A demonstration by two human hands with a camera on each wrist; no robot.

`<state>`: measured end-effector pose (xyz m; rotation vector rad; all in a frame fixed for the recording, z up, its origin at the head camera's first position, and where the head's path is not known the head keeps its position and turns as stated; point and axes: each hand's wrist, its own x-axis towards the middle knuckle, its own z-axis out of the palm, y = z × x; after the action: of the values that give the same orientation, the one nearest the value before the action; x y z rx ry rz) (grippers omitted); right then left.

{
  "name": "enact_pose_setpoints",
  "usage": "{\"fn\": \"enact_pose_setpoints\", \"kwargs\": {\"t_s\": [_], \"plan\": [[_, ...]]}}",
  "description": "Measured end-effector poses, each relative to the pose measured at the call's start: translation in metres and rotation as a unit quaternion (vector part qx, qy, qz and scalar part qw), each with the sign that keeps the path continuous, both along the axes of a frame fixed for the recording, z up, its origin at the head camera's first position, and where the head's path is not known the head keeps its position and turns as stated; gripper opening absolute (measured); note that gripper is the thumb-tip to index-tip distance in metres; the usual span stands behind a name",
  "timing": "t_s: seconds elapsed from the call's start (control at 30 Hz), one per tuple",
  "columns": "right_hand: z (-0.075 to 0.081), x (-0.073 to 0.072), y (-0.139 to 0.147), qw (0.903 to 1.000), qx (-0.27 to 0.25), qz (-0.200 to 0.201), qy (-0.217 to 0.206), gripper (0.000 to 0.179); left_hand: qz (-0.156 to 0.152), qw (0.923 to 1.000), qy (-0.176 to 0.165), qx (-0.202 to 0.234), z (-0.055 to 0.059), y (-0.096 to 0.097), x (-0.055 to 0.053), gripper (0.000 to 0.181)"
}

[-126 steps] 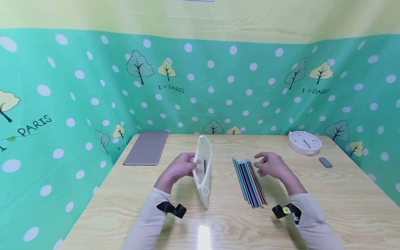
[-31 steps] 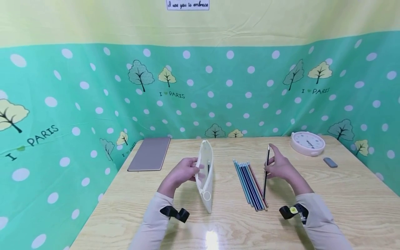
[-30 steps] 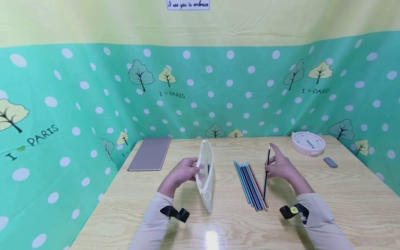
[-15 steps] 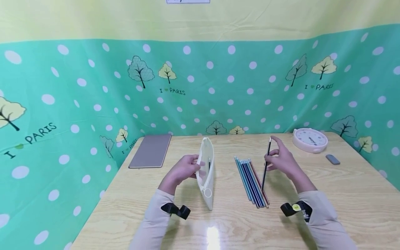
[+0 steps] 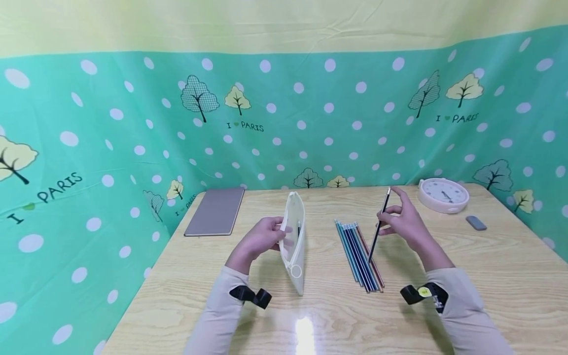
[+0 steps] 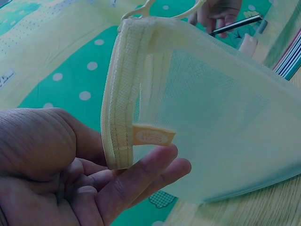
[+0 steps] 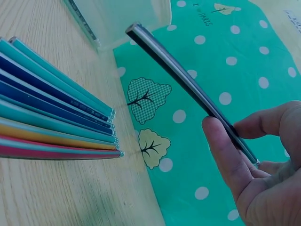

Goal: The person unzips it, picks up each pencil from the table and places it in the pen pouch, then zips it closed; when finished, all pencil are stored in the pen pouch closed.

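Note:
My left hand (image 5: 261, 236) pinches one side of a pale zip pouch (image 5: 298, 281), which stands upright with its mouth apart. In the left wrist view the pouch (image 6: 225, 117) is see-through mesh, and thumb and fingers hold its zip edge by an orange tag (image 6: 154, 136). A dark pencil (image 5: 299, 228) is inside it. My right hand (image 5: 407, 223) holds a black pencil (image 5: 376, 236) aslant, fingertips near its white-tipped upper end; its lower end overlaps the row of pencils (image 5: 355, 254) in the head view. That row lies between the hands, in teal, navy, orange and red.
A grey notebook (image 5: 215, 212) lies at the back left of the wooden table (image 5: 337, 320). At the back right are a round white clock (image 5: 443, 195) and a small grey block (image 5: 476, 223). A green dotted curtain (image 5: 328, 123) hangs behind the table.
The right hand, first bare beside the row, has taken up the black pencil, raised it and tilted it, its lower end swinging left over the others. The left hand keeps its hold on the pouch.

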<state>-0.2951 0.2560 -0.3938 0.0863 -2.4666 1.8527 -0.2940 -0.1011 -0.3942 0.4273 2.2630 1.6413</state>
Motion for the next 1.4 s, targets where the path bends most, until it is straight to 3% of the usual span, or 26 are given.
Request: {"fn": "enact_pose_setpoints", "kwargs": {"t_s": [0.47, 1.07, 1.4], "plan": [[0.002, 0.003, -0.009, 0.9997, -0.013, 0.02, -0.007, 0.093, 0.006, 0.9999, -0.01, -0.001, -0.001, 0.001, 0.001, 0.049], [0.016, 0.009, -0.047, 0.9974, -0.052, 0.049, 0.004, 0.091, -0.004, 1.0, 0.003, 0.001, -0.002, -0.001, 0.001, 0.048], [0.027, 0.002, -0.075, 0.995, -0.082, 0.057, 0.002, 0.093, -0.001, 1.0, 0.0, 0.002, 0.0, -0.001, 0.001, 0.049]]}}
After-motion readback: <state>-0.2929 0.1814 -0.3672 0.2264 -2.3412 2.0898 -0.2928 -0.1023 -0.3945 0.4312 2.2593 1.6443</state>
